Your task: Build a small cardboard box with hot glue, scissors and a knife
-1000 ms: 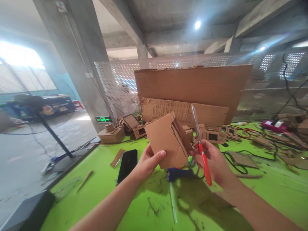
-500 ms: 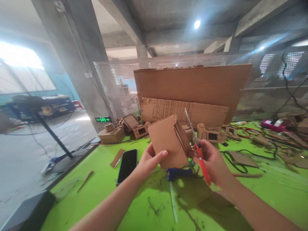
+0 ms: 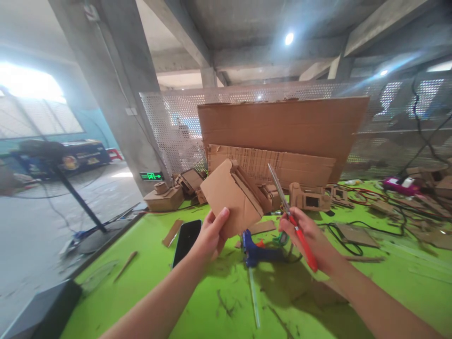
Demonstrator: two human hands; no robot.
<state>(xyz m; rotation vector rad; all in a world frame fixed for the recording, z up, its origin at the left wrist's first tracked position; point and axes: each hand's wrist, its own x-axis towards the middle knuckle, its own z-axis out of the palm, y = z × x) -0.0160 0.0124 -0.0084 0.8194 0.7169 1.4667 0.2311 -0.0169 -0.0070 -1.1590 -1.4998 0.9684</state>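
Note:
A brown cardboard box (image 3: 231, 195) with layered, rough edges on its right side is gripped by my left hand (image 3: 212, 233), thumb on its near face. It is held tilted above the green table. Red-handled scissors (image 3: 298, 230) are in my right hand (image 3: 307, 235), blades together and pointing up and away to the left. The scissors are apart from the box. Below and between my hands lies a blue hot glue gun (image 3: 259, 252) with a clear glue stick (image 3: 253, 296) sticking out towards me. A black phone (image 3: 187, 240) lies beside my left hand, partly covered by it.
Large cardboard sheets (image 3: 282, 125) lean on a perforated screen at the back. Cardboard camera-like models (image 3: 310, 200) stand before them. A cardboard box (image 3: 164, 198) sits at back left. Black cable (image 3: 363, 225) and scraps clutter the right. A fan (image 3: 70, 188) stands left of the table (image 3: 148, 292).
My left hand has moved the cardboard box left and tilted it further. My right hand, holding the scissors, has drawn apart from it, and more of the glue gun shows.

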